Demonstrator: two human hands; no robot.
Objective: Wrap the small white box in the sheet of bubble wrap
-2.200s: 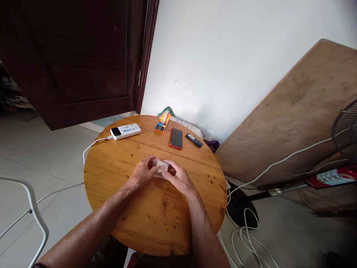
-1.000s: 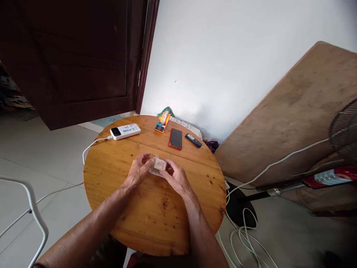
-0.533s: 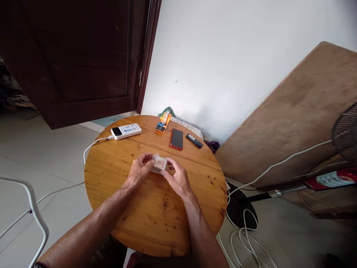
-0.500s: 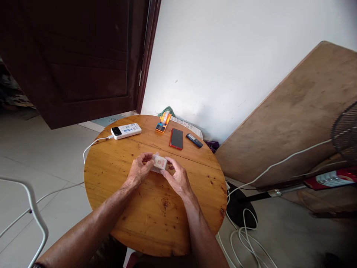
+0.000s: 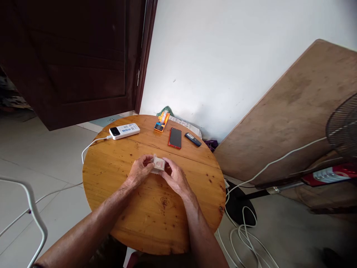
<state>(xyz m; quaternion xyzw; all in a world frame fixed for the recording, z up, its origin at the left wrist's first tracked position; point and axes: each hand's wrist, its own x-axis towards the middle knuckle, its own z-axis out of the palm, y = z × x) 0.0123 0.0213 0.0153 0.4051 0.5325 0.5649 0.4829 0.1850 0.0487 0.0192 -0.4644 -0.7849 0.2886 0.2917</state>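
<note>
Between my two hands is a small whitish packet [image 5: 159, 163] with a reddish print on its upper face and what looks like clear wrapping. My left hand [image 5: 140, 169] grips its left end, thumb in front and fingers behind. On the right end, the fingers and thumb of my right hand [image 5: 175, 175] close around it. The packet is held low over the middle of the round wooden table [image 5: 142, 227]; whether it touches the wood I cannot tell. My fingers hide its ends.
Toward the table's far side lie a white power bank [image 5: 126, 130] with a cable, an orange tape dispenser [image 5: 162, 121], a red-edged phone [image 5: 175, 138] and a dark remote [image 5: 193, 139]. A standing fan [image 5: 343, 128] and loose cables [image 5: 245, 232] are at the right.
The packet is tilted slightly differently, and my right fingers have shifted a little along its edge. Both hands keep their hold. The whole view has moved slightly.
</note>
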